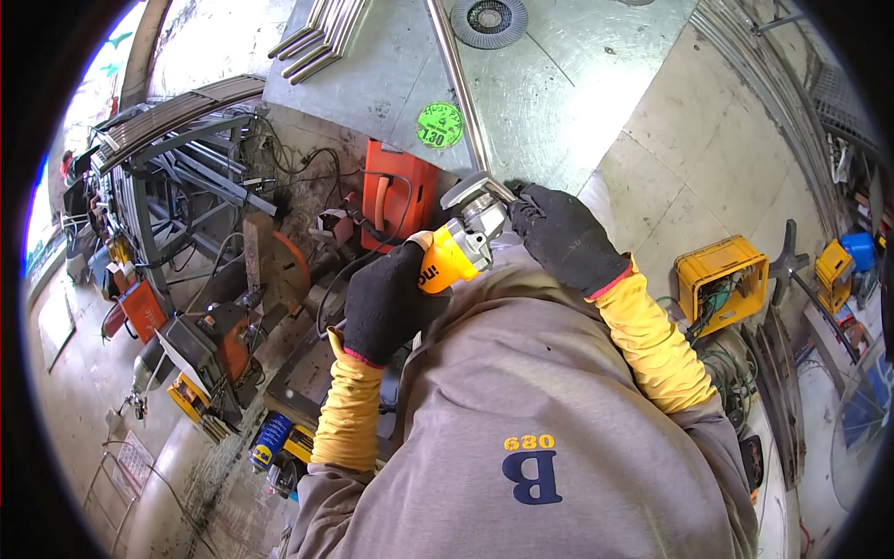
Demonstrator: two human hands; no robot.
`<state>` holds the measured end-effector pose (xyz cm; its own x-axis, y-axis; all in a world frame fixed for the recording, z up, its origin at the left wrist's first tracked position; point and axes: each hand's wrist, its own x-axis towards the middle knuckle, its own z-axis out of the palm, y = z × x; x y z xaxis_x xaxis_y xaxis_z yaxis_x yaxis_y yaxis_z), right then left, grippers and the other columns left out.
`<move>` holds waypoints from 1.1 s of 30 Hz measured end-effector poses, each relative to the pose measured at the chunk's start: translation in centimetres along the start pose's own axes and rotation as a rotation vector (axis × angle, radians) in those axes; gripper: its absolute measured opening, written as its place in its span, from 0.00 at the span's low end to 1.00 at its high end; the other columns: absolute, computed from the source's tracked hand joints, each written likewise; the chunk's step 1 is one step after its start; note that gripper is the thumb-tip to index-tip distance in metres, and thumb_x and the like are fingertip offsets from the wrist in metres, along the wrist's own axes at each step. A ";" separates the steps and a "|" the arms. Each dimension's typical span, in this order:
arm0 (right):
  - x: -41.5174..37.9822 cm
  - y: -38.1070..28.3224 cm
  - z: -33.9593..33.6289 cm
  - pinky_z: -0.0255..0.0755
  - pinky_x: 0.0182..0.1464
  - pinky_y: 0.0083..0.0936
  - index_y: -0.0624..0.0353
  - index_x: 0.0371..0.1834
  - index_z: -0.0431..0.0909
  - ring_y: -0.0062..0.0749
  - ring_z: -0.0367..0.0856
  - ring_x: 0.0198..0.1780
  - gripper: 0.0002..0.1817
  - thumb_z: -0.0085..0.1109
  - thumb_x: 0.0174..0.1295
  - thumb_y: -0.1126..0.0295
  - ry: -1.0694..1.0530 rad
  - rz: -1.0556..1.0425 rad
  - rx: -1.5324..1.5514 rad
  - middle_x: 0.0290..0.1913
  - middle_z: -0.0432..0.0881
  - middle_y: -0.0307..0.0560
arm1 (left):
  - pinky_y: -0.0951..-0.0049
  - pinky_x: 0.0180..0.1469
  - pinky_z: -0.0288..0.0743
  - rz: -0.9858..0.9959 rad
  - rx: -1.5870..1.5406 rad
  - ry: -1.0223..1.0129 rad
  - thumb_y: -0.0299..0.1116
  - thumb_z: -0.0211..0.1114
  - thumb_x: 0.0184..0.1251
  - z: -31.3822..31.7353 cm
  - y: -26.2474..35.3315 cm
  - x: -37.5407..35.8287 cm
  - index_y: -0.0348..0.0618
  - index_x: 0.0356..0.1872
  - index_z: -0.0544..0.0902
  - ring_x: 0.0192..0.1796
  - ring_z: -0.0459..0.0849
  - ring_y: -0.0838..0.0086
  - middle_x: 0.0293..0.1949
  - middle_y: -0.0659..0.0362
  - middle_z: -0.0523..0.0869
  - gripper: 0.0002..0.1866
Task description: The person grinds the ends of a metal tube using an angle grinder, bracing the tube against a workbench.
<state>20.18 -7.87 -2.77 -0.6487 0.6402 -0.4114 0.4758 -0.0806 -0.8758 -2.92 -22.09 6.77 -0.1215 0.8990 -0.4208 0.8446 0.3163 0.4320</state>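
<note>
The black-gloved left hand (386, 303) grips one yellow, silver-headed power tool (458, 250) by its body; the black-gloved right hand (566, 238) closes at its head, near the grey metal tabletop (396, 61), which bears one round grey disc (489, 19) and one round green sticker (440, 125).

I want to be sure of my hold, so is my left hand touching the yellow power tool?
Touching. The head view shows the gloved left hand closed around the rear of the yellow power tool, with no gap.
</note>
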 end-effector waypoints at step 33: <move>-0.2 0.1 0.4 0.83 0.50 0.56 0.62 0.59 0.88 0.70 0.90 0.51 0.15 0.61 0.80 0.64 0.060 -0.003 0.016 0.47 0.91 0.69 | 0.53 0.51 0.90 -0.022 0.011 -0.090 0.40 0.86 0.54 -1.1 -0.4 1.0 0.46 0.68 0.86 0.49 0.96 0.47 0.48 0.48 0.96 0.37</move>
<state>20.13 -8.35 -2.87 -0.6131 0.6854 -0.3928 0.4638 -0.0902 -0.8813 -4.00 -21.00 7.06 -0.0928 0.8610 -0.5001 0.8480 0.3316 0.4135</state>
